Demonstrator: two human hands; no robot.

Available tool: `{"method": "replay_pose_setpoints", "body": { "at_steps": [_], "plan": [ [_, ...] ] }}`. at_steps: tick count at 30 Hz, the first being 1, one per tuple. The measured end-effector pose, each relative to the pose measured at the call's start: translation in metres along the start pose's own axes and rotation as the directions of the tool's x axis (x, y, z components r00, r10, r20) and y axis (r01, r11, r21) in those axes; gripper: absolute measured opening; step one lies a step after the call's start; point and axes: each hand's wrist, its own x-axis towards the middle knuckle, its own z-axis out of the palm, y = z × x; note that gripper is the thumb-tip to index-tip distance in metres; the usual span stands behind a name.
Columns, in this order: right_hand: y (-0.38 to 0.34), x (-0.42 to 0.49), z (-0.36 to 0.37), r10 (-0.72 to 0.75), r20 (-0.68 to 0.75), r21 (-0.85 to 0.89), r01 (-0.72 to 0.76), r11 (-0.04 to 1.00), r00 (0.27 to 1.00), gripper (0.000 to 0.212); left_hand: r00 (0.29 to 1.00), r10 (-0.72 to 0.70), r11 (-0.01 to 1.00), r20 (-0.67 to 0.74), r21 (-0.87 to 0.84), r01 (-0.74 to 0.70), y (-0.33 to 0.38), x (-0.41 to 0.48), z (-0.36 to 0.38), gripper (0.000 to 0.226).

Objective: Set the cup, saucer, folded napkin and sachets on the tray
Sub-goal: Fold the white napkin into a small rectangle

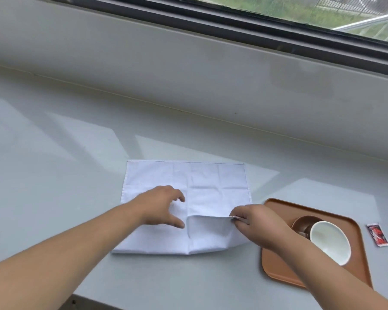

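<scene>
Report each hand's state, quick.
Left hand: open, fingers spread over the napkin.
Right hand: pinches the napkin's lifted right edge.

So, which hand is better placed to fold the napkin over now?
Probably the right hand: it pinches the raised right edge of the napkin. The left hand is spread over the left half, near the middle crease, so it can steady the cloth.

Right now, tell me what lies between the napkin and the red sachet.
In the head view, the tray, carrying the saucer and cup, lies between napkin and red sachet.
</scene>
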Motion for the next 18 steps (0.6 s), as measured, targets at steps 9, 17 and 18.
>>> {"method": "replay_pose_setpoints", "body": {
  "at_steps": [9, 17, 18],
  "plan": [
    [0.004, -0.024, -0.021, 0.034, -0.034, 0.125, -0.029, 0.992, 0.999, 0.012, 0.992, -0.030, 0.998, 0.125, 0.058, 0.023, 0.047, 0.004, 0.020, 0.026],
    [0.019, 0.000, -0.031, 0.177, -0.026, 0.236, -0.166, 0.957, 0.984, 0.015, 0.944, -0.312, 0.950, 0.103, 0.045, 0.309, -0.060, -0.038, -0.022, 0.022],
    [0.019, 0.007, -0.033, 0.193, -0.026, 0.253, -0.180, 0.951, 0.981, 0.016, 0.940, -0.330, 0.944, 0.087, 0.016, 0.330, -0.069, -0.041, -0.029, 0.020]
  ]
}}
